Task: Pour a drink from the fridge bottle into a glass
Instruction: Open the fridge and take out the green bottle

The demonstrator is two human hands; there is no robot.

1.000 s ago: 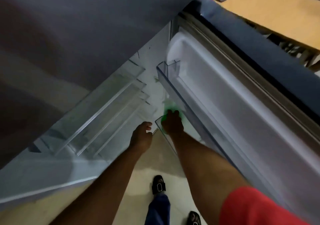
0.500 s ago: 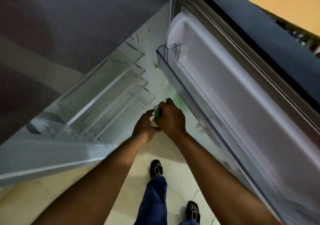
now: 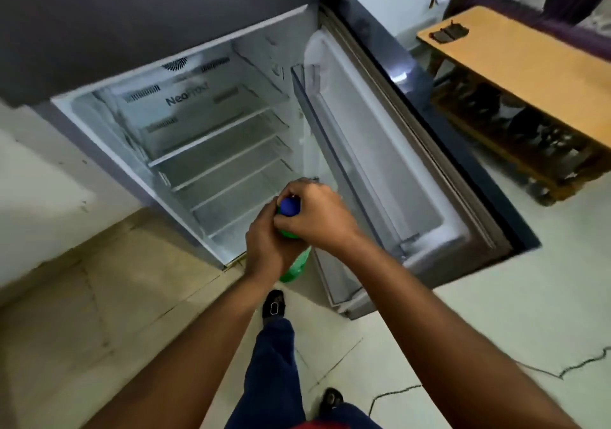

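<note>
A green plastic bottle [image 3: 295,267] with a blue cap [image 3: 290,206] is upright in front of the open fridge [image 3: 205,137]. My left hand [image 3: 267,246] is wrapped around the bottle's body. My right hand [image 3: 314,213] grips its neck just under the cap. Most of the bottle is hidden by both hands. No glass is in view.
The fridge door [image 3: 396,150] stands open to the right, its door racks bare. The glass shelves inside hold nothing. A wooden table [image 3: 515,64] stands at the far right. A black cable [image 3: 496,375] lies on the tiled floor. My legs and shoes are below.
The bottle has come up out of the lower door rack and away from the fridge. My left hand has closed on its body. My head has pulled back, showing the whole fridge interior.
</note>
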